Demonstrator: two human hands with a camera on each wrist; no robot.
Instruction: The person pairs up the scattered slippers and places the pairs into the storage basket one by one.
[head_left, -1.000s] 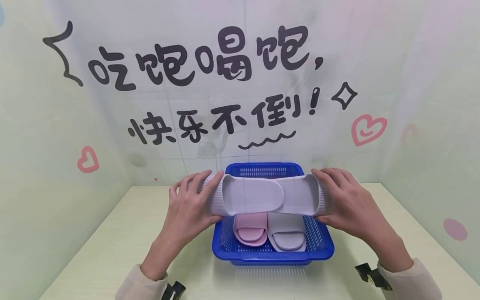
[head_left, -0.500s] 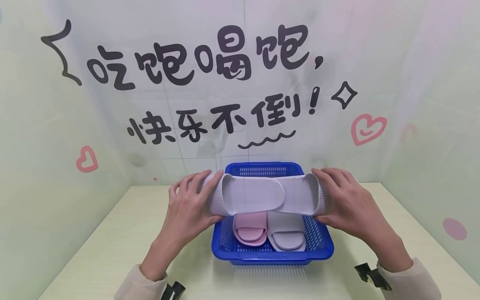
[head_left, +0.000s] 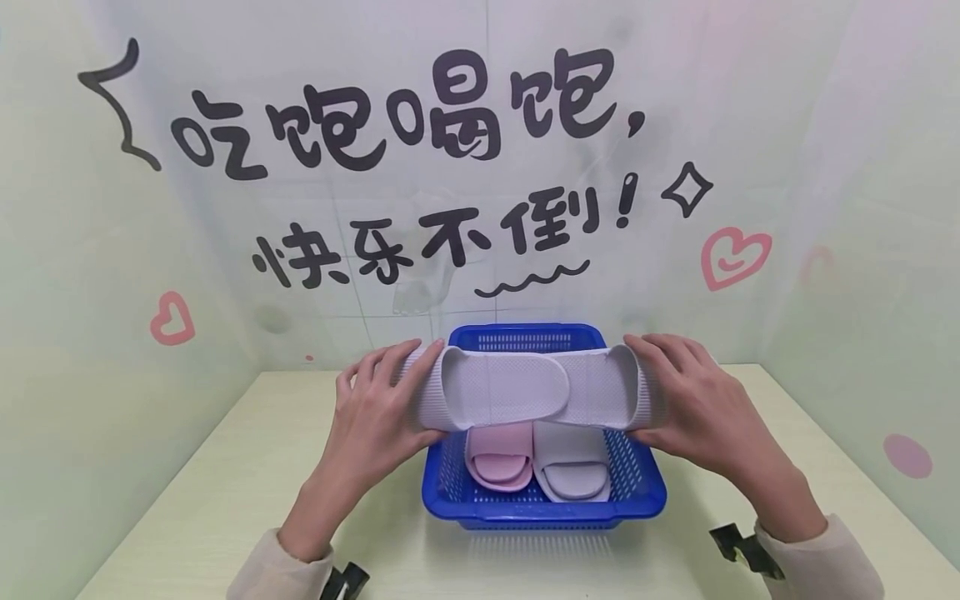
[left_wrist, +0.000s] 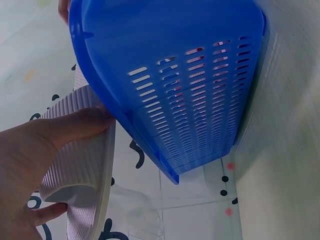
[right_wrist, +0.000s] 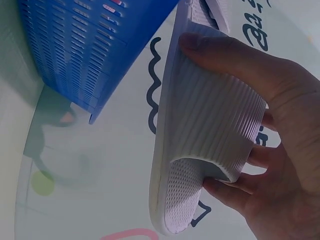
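Note:
Two pale lilac slide slippers are held level above a blue basket (head_left: 543,510), heels pointing inward. The left slipper (head_left: 506,387) overlaps the heel of the right slipper (head_left: 596,387). My left hand (head_left: 378,400) grips the left one round its ribbed strap, thumb below and fingers over the top. On the other side my right hand (head_left: 693,400) grips the right slipper's strap (right_wrist: 215,105) likewise. In the basket below lie a pink slipper (head_left: 498,471) and a grey-white slipper (head_left: 573,475), side by side with toes toward me; their rear parts are hidden.
The basket stands on a pale wooden table (head_left: 277,467), near the back wall (head_left: 405,325) with its large black lettering. Side walls (head_left: 862,375) with printed hearts and dots close in the left and right. Dark wrist mounts (head_left: 746,550) sit by both sleeves.
Hands and slippers stay in nearly the same pose over the basket. The whole view has shifted very slightly.

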